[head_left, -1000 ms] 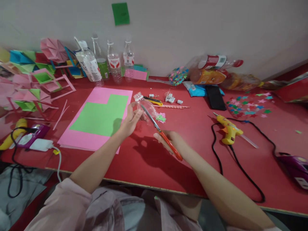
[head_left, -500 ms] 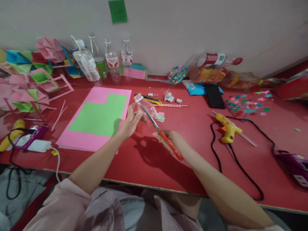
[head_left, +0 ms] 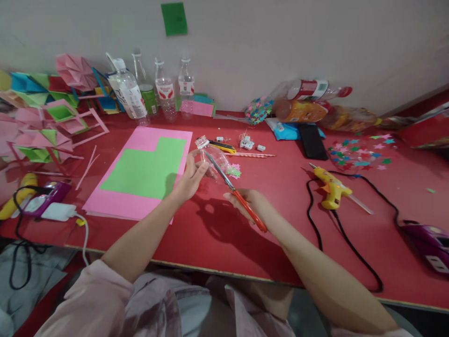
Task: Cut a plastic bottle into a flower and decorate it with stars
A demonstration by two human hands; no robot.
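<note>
My left hand [head_left: 192,178] grips the clear top part of a plastic bottle [head_left: 220,159], its neck tilted up to the left. Scissors with red handles [head_left: 249,209] are in my right hand [head_left: 257,204], their blades lying along the bottle's side; I cannot tell whether they cut through the plastic. Just beyond the bottle are a yellow utility knife [head_left: 226,148], a striped pink stick [head_left: 257,155] and small paper stars [head_left: 234,171]. Left of my left hand, green paper [head_left: 143,171] lies on pink sheets [head_left: 122,207].
A yellow glue gun [head_left: 331,187] with a black cord lies right, near a black phone [head_left: 312,142]. Bottles [head_left: 164,91] stand along the wall; others [head_left: 301,110] lie at back right. Paper crafts [head_left: 52,117] and a purple power strip [head_left: 47,199] occupy the left.
The view has shifted slightly. Both hands, the bottle piece and the scissors keep nearly the same position.
</note>
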